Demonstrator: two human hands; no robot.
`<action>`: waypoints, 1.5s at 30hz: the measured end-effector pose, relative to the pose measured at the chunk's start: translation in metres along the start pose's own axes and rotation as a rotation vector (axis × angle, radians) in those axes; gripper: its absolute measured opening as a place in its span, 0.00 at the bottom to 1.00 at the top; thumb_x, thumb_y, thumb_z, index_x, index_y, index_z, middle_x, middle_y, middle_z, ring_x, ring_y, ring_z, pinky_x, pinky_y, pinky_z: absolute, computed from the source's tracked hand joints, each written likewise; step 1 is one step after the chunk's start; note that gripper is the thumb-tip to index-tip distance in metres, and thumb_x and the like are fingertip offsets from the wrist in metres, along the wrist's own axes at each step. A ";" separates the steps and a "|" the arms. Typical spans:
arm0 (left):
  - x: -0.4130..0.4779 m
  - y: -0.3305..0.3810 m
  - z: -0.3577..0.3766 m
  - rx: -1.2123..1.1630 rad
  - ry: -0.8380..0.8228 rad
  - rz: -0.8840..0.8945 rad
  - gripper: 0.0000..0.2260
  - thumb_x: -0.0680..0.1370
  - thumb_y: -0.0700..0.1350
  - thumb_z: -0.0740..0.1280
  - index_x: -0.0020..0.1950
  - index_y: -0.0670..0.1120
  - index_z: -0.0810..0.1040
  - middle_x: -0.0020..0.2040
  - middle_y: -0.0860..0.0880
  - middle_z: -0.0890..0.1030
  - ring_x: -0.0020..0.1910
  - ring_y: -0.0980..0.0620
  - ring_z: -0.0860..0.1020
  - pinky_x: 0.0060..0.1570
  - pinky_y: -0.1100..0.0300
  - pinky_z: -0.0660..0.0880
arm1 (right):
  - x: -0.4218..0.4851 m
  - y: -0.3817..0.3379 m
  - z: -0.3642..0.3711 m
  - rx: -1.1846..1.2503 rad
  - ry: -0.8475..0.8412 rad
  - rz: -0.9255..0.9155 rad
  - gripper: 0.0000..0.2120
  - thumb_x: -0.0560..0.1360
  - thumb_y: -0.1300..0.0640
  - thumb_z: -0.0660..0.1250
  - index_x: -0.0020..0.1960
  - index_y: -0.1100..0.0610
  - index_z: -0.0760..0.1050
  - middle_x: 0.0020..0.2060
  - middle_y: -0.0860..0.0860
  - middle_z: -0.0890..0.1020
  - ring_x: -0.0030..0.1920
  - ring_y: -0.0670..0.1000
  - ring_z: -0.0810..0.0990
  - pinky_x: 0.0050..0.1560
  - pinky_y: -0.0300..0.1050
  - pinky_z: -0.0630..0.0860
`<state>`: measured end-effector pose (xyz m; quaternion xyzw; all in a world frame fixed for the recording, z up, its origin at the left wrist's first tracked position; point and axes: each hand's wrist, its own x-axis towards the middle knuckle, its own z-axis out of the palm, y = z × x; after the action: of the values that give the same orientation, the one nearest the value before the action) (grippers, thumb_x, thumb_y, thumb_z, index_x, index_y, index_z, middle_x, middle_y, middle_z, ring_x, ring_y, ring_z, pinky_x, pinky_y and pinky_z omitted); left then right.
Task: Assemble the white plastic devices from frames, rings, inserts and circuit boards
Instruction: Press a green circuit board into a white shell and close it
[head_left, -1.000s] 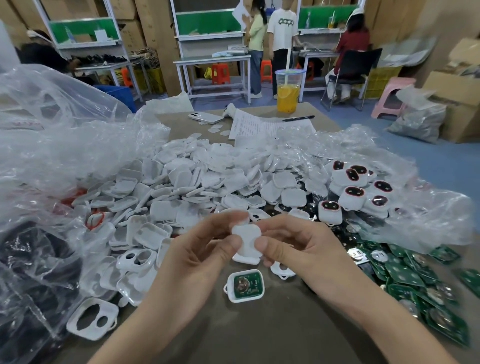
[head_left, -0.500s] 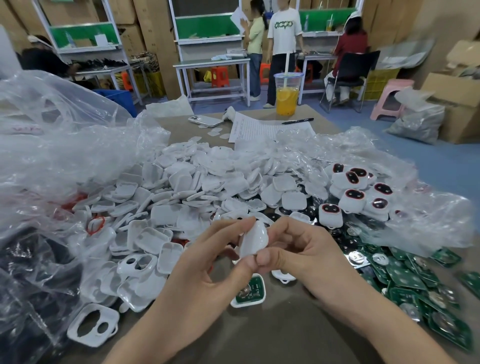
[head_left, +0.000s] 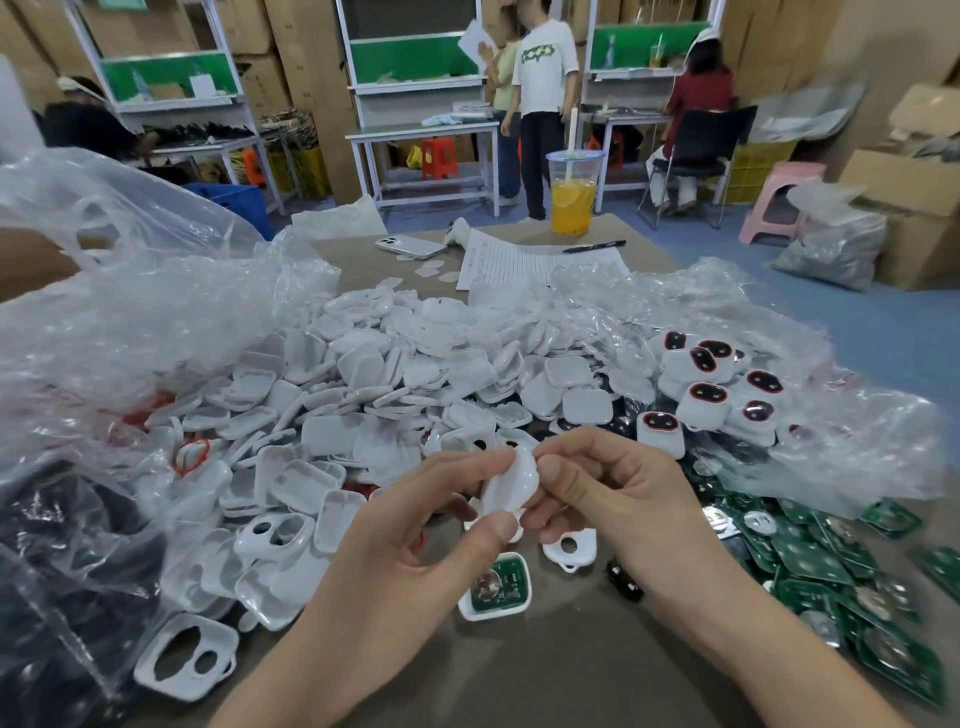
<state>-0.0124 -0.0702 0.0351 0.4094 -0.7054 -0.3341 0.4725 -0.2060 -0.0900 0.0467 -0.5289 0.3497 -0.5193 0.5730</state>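
Observation:
Both hands hold one white plastic shell (head_left: 511, 480) above the brown table, turned on edge. My left hand (head_left: 426, 525) pinches it between thumb and fingers from the left. My right hand (head_left: 613, 493) pinches its right rim. Below them lies a white frame with a green circuit board (head_left: 496, 587) fitted inside. A white insert with a round hole (head_left: 571, 548) lies by my right hand. A large heap of white shells (head_left: 405, 374) covers the table's middle. Green circuit boards (head_left: 831, 566) are spread at the right. Finished devices with dark red-ringed windows (head_left: 711, 395) sit at the right rear.
Crumpled clear plastic bags (head_left: 130, 322) rise on the left and right. A white frame with two openings (head_left: 187, 660) lies at the near left. At the table's far end stand a cup of orange drink (head_left: 571, 195), a phone (head_left: 410, 247), a paper sheet and pen. People work at benches behind.
The white shell was flat-on between my thumbs; both hands have turned it up on edge and lifted it slightly. The board-fitted frame on the table has not moved.

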 end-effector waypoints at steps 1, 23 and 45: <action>0.000 -0.001 0.000 -0.010 -0.006 -0.001 0.16 0.74 0.56 0.70 0.61 0.65 0.80 0.58 0.56 0.83 0.54 0.51 0.82 0.51 0.67 0.76 | 0.000 0.000 0.000 -0.017 0.002 -0.008 0.08 0.70 0.49 0.74 0.45 0.53 0.85 0.37 0.58 0.86 0.35 0.51 0.84 0.37 0.40 0.80; -0.001 -0.011 -0.012 0.182 0.066 0.031 0.16 0.75 0.58 0.69 0.62 0.64 0.80 0.57 0.63 0.82 0.53 0.60 0.80 0.50 0.72 0.72 | -0.007 0.001 -0.009 -0.453 0.026 -0.106 0.03 0.76 0.48 0.71 0.50 0.41 0.81 0.43 0.45 0.85 0.42 0.49 0.82 0.45 0.46 0.81; -0.022 -0.010 -0.027 0.693 -0.268 0.186 0.12 0.79 0.59 0.65 0.59 0.59 0.82 0.59 0.67 0.79 0.61 0.68 0.72 0.63 0.67 0.65 | -0.013 0.017 -0.019 -1.127 -0.359 -0.115 0.21 0.68 0.34 0.71 0.56 0.33 0.66 0.56 0.28 0.66 0.65 0.34 0.63 0.59 0.30 0.66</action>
<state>0.0202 -0.0575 0.0270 0.4318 -0.8662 -0.0818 0.2380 -0.2228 -0.0840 0.0243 -0.8492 0.4399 -0.1863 0.2249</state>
